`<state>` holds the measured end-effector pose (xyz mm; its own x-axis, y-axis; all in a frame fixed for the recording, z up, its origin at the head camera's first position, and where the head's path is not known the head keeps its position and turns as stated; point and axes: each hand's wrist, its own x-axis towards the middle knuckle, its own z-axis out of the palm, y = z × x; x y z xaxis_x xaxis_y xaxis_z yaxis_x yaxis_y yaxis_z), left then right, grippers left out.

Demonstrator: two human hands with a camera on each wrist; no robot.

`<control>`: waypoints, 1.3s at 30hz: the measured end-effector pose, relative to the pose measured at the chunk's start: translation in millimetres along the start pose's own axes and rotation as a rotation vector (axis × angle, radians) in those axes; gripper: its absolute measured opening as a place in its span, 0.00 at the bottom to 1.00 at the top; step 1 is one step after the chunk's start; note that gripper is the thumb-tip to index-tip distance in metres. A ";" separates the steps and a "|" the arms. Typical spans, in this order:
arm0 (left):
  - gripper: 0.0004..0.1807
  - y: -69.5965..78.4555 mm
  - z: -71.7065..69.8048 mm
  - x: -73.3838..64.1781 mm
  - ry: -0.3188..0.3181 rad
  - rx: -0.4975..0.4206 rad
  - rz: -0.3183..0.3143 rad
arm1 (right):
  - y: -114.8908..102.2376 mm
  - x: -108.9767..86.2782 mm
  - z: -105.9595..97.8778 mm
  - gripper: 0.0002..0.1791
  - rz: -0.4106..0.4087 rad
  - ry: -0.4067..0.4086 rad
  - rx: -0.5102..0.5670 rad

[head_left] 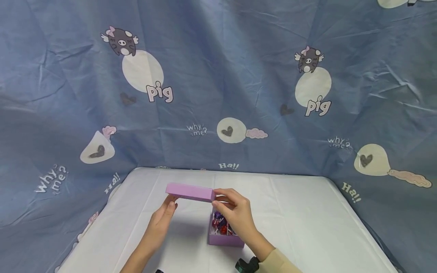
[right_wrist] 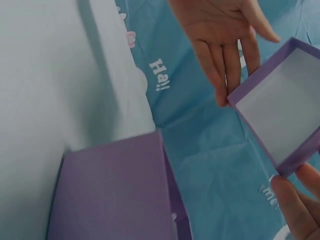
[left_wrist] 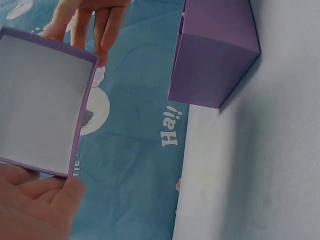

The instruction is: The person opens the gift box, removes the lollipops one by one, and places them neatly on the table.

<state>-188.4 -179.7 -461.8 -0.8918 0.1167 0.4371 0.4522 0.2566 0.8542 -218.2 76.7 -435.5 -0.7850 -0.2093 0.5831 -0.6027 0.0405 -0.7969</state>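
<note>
A purple box lid [head_left: 191, 191] is held up over the table, its white inside [left_wrist: 42, 100] showing in the left wrist view. At its right end, my right hand [head_left: 239, 212] pinches it between thumb and fingers. My left hand [head_left: 160, 222] is at the lid's left end, its fingers [right_wrist: 232, 65] straight along the edge and the thumb standing apart in the right wrist view. Below, partly behind my right hand, the open purple box [head_left: 225, 240] stands on the table. Wrapped lollipops [head_left: 221, 223] in red and dark purple fill it.
A white cloth covers the table [head_left: 300, 212]. Behind and around it hangs a blue curtain [head_left: 205, 83] printed with pigs and words. A dark camera [head_left: 247, 264] is strapped at my right wrist, near the box's front.
</note>
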 end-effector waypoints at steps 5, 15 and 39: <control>0.26 -0.4 0.5 -1.2 0.087 0.120 0.007 | 16.2 1.9 6.0 0.17 0.008 0.040 0.015; 0.23 -7.7 -1.1 -5.2 0.197 0.120 0.041 | 27.0 1.8 17.4 0.15 0.064 0.079 -0.043; 0.20 -12.6 -44.0 -12.6 0.375 0.101 -0.221 | 21.0 -0.5 66.3 0.18 0.164 0.098 -0.109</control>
<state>-182.3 -226.6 -465.6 -0.8922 -0.3032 0.3349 0.2308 0.3312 0.9149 -221.0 12.9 -463.0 -0.8807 -0.0959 0.4638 -0.4736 0.1724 -0.8637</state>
